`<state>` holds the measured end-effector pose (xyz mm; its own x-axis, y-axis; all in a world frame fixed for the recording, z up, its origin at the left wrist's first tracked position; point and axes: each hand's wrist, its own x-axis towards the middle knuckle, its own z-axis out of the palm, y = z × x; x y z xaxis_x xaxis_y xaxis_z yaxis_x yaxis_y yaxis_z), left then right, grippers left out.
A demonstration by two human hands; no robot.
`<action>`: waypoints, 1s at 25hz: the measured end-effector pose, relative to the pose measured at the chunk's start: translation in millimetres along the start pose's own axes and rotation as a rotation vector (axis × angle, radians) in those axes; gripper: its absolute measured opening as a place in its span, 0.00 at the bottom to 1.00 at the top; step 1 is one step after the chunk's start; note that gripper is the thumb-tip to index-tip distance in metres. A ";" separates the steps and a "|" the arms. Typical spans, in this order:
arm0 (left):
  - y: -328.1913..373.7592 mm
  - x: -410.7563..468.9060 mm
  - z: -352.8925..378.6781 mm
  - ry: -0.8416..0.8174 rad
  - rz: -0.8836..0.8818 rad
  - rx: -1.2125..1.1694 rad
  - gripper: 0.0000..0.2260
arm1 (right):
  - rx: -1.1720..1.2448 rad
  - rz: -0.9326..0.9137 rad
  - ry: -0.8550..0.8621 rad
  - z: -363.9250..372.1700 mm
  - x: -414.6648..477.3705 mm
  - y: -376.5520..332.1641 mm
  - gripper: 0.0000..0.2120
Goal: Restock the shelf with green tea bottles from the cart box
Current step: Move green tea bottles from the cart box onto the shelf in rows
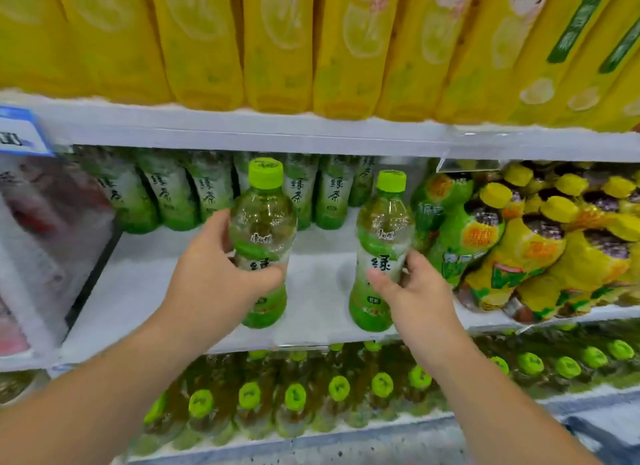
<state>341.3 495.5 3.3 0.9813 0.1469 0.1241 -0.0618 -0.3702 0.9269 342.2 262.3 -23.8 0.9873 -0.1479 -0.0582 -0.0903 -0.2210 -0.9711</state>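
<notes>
Two green tea bottles with lime-green caps stand upright near the front of the white middle shelf (318, 291). My left hand (214, 274) grips the left bottle (263, 229) round its label. My right hand (412, 288) grips the right bottle (381, 243) at its lower half. A row of several more green tea bottles (207, 191) stands at the back of the same shelf. The cart box is out of view.
Yellow-labelled bottles (277, 49) fill the shelf above. Yellow-capped, yellow-green bottles (519, 243) crowd the right of the middle shelf, close to the right bottle. Red-white packs (31, 229) sit at the left. Green-capped bottles (294, 395) line the shelf below.
</notes>
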 end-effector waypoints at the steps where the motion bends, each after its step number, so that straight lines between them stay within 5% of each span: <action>1: -7.5 7.8 4.2 -0.004 0.009 -0.017 0.21 | 0.008 -0.019 0.024 2.6 6.0 7.2 0.12; 9: -41.3 38.6 28.8 0.005 0.111 -0.033 0.22 | 0.008 -0.143 0.082 18.0 54.6 44.2 0.16; 16: -88.3 30.0 41.1 0.013 0.011 0.098 0.16 | -0.189 -0.192 0.255 29.1 60.6 74.9 0.14; 25: -97.8 38.6 45.0 0.026 0.032 -0.019 0.19 | -0.240 -0.144 0.319 32.8 145.3 74.2 0.14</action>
<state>393.4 496.0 -98.5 0.9737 0.1592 0.1627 -0.0968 -0.3575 0.9289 483.2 256.0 -111.9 0.9054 -0.3822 0.1851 -0.0198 -0.4735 -0.8806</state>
